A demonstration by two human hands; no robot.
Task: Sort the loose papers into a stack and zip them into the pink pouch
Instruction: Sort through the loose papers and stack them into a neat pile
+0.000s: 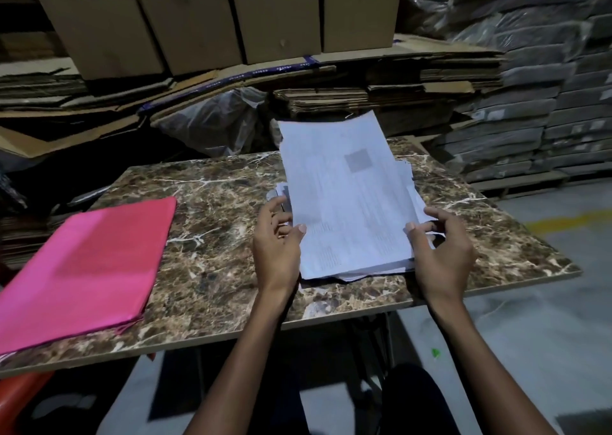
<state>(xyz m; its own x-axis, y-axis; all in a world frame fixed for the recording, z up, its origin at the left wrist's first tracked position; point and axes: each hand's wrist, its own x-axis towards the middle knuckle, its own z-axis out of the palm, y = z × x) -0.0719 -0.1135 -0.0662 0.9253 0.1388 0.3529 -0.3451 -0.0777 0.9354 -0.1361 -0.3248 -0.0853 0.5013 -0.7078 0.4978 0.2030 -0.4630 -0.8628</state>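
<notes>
Head view. A stack of papers (pixel 347 202) is held at its two side edges over the right half of the marble-patterned counter (pixel 215 235), its near end resting on or just above the surface and its far end tilted upward. The left hand (pixel 278 245) grips the left edge, thumb on the top sheet and fingers curled behind; the right hand (pixel 440 252) grips the right edge likewise, thumb on top. Several sheets jut unevenly from the right side and near end of the stack; print on the top sheet is too blurred to read. The pink pouch (pixel 82 269) lies flat on the left part of the counter, well apart from the papers, its near corner overhanging the edge; whether its zip is open cannot be told. Behind the counter stand cardboard boxes (pixel 185 20) on flattened cardboard.
</notes>
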